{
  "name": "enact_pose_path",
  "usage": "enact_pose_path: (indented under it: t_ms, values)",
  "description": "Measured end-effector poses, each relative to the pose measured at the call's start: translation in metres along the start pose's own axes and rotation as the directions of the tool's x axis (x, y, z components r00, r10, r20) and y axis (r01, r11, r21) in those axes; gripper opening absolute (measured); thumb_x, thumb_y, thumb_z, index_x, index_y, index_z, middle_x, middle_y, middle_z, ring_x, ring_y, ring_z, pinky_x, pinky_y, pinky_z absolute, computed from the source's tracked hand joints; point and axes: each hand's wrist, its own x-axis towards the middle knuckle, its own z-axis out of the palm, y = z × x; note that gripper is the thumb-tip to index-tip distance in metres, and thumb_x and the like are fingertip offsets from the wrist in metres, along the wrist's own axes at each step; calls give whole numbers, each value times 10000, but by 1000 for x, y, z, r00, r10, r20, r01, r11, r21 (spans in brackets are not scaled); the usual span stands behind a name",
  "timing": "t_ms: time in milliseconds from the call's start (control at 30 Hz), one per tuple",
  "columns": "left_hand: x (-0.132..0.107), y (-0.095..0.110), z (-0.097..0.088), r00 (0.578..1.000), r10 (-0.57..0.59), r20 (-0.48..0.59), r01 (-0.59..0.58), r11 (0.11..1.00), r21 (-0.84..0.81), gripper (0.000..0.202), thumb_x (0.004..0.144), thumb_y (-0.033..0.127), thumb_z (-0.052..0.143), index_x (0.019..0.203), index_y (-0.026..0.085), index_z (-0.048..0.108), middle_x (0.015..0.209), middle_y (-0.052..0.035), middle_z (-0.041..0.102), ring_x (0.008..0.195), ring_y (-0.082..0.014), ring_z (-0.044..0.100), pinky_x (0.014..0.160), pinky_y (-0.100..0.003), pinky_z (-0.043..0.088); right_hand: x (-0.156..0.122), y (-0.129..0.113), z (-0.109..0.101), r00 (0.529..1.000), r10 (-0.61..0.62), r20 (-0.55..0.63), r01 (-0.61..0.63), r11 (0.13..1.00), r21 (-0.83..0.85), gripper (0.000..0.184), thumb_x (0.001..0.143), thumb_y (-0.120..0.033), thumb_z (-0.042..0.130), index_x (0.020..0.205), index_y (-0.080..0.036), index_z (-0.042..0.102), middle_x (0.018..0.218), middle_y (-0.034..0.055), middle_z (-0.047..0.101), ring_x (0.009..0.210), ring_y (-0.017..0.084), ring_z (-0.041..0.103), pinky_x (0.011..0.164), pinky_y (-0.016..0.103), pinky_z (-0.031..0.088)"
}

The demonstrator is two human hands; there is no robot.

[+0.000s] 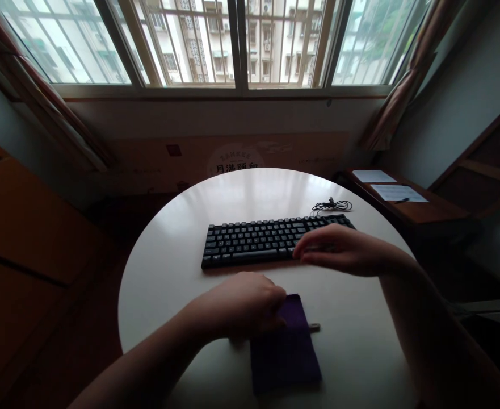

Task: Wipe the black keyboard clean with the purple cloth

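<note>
A black keyboard (253,238) lies across the middle of the white table. My right hand (343,250) hangs at the keyboard's front right, palm inward. Its fingers curve down and its thumb comes close to their tips; whatever may be pinched there cannot be made out. Closer to me, a dark purple cloth (286,358) is spread on the tabletop. My left hand (247,304) is closed at the cloth's upper left edge, with its fingertips partly hidden and slightly blurred. From the cloth's right side pokes the end of a small greyish stick-like thing (314,327).
The round white table (156,284) has a curved edge. Behind the keyboard lies a coiled black cable (332,205). A brown side table (437,211) at the right carries paper sheets (398,192) and a pen (402,200). Barred windows (241,45) and curtains stand beyond.
</note>
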Motion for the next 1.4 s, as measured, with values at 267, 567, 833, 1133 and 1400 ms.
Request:
enact_pose_path:
  t_ms: [267,567,833,1133,1400]
  values:
    - [12,20,22,997,-39,66,29,989,142,180,762,345,697,839,197,628,750,-34,675,645,-217,635,496,-285,337,15,63,-14,773,92,-628,-230,963,-143,224,854,-314,581,938,-182,741,869,54,727,782,200,659,712,299,497]
    - [6,33,33,994,29,105,-46,985,167,37,803,223,596,795,191,613,649,-42,650,519,-197,595,431,-273,321,22,70,-9,774,180,-607,-311,943,-117,237,801,-212,554,927,-205,755,794,26,730,714,173,648,692,286,481]
    - [2,56,28,965,-24,262,0,996,89,63,809,238,624,797,189,662,577,-43,624,440,-191,554,366,-262,287,24,74,-14,745,220,-629,-358,928,-100,237,801,-221,552,926,-213,753,775,14,730,733,175,658,715,280,480]
    - [4,36,14,984,49,172,-59,997,52,258,780,466,705,806,214,653,655,-16,656,523,-171,570,433,-252,324,24,99,-18,662,253,-706,-503,848,-169,229,821,-262,562,943,-229,753,863,22,745,826,190,667,766,276,475]
    - [7,-74,-18,743,-255,-619,321,947,-5,302,948,426,452,851,204,631,897,-46,667,860,-206,607,779,-319,453,21,120,-23,544,367,-755,-725,658,-203,282,861,-340,512,1021,-284,737,1020,18,738,943,228,664,750,280,476]
